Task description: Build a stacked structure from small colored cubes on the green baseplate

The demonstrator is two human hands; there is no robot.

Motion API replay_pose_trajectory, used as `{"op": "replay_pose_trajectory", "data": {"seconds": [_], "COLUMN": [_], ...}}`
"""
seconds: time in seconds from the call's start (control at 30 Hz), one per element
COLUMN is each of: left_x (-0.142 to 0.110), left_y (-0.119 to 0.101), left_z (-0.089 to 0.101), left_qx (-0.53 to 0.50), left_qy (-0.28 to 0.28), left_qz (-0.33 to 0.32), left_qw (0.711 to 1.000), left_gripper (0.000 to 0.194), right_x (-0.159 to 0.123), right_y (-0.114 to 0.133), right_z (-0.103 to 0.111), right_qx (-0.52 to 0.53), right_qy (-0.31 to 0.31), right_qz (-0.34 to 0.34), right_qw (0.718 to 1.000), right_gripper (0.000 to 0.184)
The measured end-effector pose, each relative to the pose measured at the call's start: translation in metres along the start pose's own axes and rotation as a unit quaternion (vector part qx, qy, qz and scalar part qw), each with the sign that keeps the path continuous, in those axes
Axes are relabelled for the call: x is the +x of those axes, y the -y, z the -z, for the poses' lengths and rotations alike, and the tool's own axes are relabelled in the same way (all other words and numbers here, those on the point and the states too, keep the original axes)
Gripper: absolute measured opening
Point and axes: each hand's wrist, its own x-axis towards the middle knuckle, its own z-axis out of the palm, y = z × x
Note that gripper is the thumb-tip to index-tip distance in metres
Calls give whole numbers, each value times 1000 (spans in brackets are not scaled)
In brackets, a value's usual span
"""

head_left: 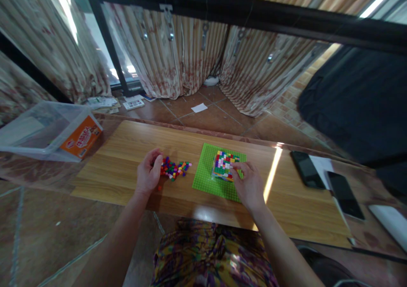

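Note:
A block of stacked small toy bricks [223, 163], multicoloured on top, stands on a green studded baseplate [201, 174]. My right hand [249, 184] reaches over the plate's right side. Its thumb and forefinger are pinched together at the stack's right edge; whatever is between the tips is too small to make out. Left of the plate, loose toy bricks [173, 169] of many colours lie spread on the wooden board. My left hand [149, 171] rests at their left side, loosely cupped with the thumb apart from the fingers; its palm side is partly hidden.
A clear plastic bin [47, 147] with an orange label stands at the far left. To the right lie a black phone [307, 169] and another dark phone [345, 195], with white paper [320, 168] between them. The wooden board [108, 164] lies on a low table before curtains [152, 54].

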Motion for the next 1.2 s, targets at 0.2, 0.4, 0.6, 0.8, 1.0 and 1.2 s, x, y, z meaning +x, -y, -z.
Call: {"op": "replay_pose_trajectory", "data": {"seconds": [0.2, 0.4, 0.6, 0.8, 1.0, 1.2], "left_x": [1, 1, 0, 0, 0, 0], "left_y": [3, 7, 1, 3, 5, 3], "left_z": [-1, -1, -1, -1, -1, -1], "left_qx": [-9, -4, -7, -1, 6, 21], "left_qy": [1, -3, -2, -1, -5, -6], "left_qz": [1, -2, 5, 1, -1, 0], "left_qw": [1000, 1000, 1000, 1000, 1000, 1000], "left_gripper": [48, 47, 49, 49, 49, 48], "right_x": [1, 2, -2, -4, 0, 6], "right_y": [0, -1, 2, 0, -6, -9], "right_z": [-1, -2, 0, -4, -1, 5], "right_qx": [-5, -24, -44, -45, -35, -31], "right_qy": [7, 4, -6, -19, -15, -6], "right_qz": [1, 13, 60, 90, 94, 94], "right_qw": [1000, 1000, 997, 995, 995, 995], "right_gripper": [23, 22, 21, 23, 25, 28]}}
